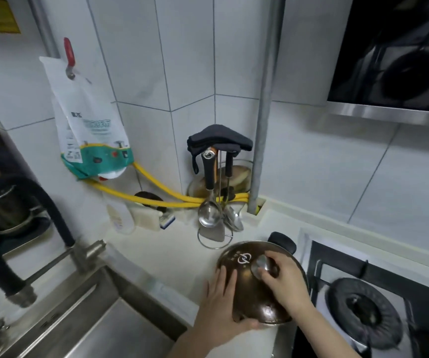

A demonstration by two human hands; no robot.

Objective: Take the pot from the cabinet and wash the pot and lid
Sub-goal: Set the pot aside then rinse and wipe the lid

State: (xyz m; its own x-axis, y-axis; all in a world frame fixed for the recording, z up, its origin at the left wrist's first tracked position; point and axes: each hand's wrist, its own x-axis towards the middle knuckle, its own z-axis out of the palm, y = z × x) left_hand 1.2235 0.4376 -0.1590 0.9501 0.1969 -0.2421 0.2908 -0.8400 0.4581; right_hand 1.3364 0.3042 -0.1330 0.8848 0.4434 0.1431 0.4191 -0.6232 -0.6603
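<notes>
The pot (280, 322) sat on the pale counter (172, 257), between the sink (110, 329) and the stove (363, 308). Its brown lid (244, 285) was on top of it, so only a thin shiny edge of the pot showed near the bottom. A black handle (283, 242) poked out at the far side.

Both hands were on the lid. The right hand (283, 280) was on top, with its fingers curled round the shiny knob (261, 264) in the middle. The left hand (221, 306) lay along the lid's left side, fingers fairly straight and pointing away from the person, and the thumb hooked under the near edge. It seemed to be steadying the pot, not gripping it.

The sink lay to the left of the pot, just past the counter edge, with the black tap hose (9, 228) hanging over it. So the pot and lid had to go left to get washed. The left hand was the nearer one to the sink. The right hand looked ready to lift the lid straight up by its knob
</notes>
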